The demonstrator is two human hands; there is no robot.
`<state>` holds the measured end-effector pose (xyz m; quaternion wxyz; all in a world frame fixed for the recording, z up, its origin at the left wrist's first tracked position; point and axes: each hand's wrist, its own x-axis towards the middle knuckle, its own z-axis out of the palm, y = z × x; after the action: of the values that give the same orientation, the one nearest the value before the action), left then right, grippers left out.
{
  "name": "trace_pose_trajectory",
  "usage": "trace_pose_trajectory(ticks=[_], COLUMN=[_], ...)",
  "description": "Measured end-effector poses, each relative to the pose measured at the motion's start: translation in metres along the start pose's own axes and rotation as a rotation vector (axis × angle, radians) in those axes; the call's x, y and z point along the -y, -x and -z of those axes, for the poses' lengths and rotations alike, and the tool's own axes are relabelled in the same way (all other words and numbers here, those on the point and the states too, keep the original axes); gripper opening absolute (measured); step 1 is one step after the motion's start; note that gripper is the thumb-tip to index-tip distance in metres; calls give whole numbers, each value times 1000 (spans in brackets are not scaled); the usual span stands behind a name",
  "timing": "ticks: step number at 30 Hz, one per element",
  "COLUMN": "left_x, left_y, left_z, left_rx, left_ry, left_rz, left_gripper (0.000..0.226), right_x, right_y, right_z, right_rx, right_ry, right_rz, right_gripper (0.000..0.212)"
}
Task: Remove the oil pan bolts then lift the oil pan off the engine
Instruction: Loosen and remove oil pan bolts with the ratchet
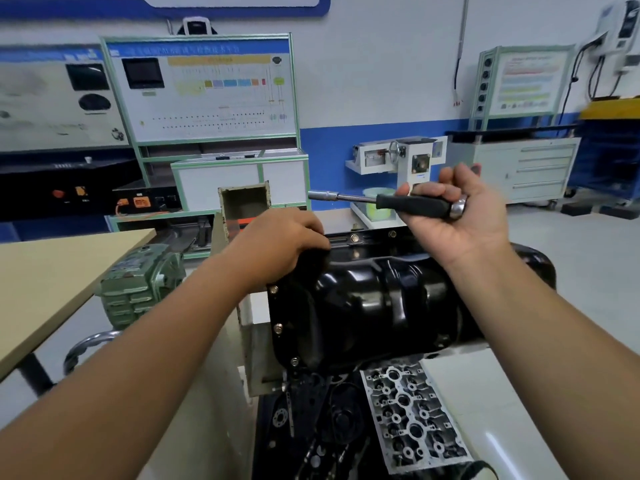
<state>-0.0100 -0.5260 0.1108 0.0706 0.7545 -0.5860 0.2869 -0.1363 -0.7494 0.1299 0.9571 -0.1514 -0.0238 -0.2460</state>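
Observation:
A glossy black oil pan [374, 306] sits on the upturned engine in the centre. Silver bolts show along its flange: on the left edge [273, 289], lower left [277, 328] and on the far edge [354, 238]. My left hand [280, 244] rests on the pan's far left corner, fingers curled over the edge. My right hand [457, 209] is raised above the pan's far right side and grips a socket driver [408, 204] by its black handle. The driver's metal shaft and socket [320, 195] point left.
A bare cylinder head [412, 414] lies below the pan. A green gearbox [138, 282] and a wooden tabletop [52, 271] stand to the left. Training panels, a white tool cabinet [519, 168] and a blue wall fill the back.

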Motion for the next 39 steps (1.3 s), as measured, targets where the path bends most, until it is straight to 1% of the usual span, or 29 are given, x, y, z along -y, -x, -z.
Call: trace_pose_trajectory(ticks=[3, 6, 9, 11, 13, 15, 19, 25, 27, 30, 33, 37, 39], left_x=[0, -4, -3, -1, -1, -1, 3, 5, 4, -3, -13, -24, -28], left_y=[2, -1, -7, -11, -16, -18, -20, -21, -23, -26, -34, -37, -35], left_z=[-1, 3, 14, 19, 23, 23, 23, 19, 16, 9, 0, -14, -18], left_rx=[-63, -66, 53, 159, 229, 241, 212, 264, 225, 122, 25, -80, -118], left_ry=[-34, -8, 15, 37, 20, -3, 15, -9, 48, 227, 317, 456, 482], left_rz=[-24, 7, 71, 77, 77, 83, 103, 77, 105, 143, 194, 354, 418], left_gripper=[32, 20, 18, 21, 24, 22, 15, 17, 14, 9, 8, 6, 9], right_x=[0, 1, 2, 3, 3, 3, 2, 2, 3, 3, 2, 2, 2], right_y=[-1, -1, 0, 0, 1, 1, 1, 0, 0, 0, 1, 3, 5], right_z=[2, 2, 3, 3, 3, 3, 3, 3, 3, 4, 3, 3, 2], right_rx=[5, 29, 45, 51, 51, 48, 38, 27, 24, 20, 16, 11, 11], right_ry=[57, 62, 54, 68, 72, 76, 86, 109, 101, 86, 62, 62, 60], right_rz=[-23, -24, -17, -19, -20, -16, -16, -11, -9, 4, 31, 68, 76], right_gripper=[34, 35, 35, 35, 36, 37, 38, 37, 37, 36, 33, 33, 34])
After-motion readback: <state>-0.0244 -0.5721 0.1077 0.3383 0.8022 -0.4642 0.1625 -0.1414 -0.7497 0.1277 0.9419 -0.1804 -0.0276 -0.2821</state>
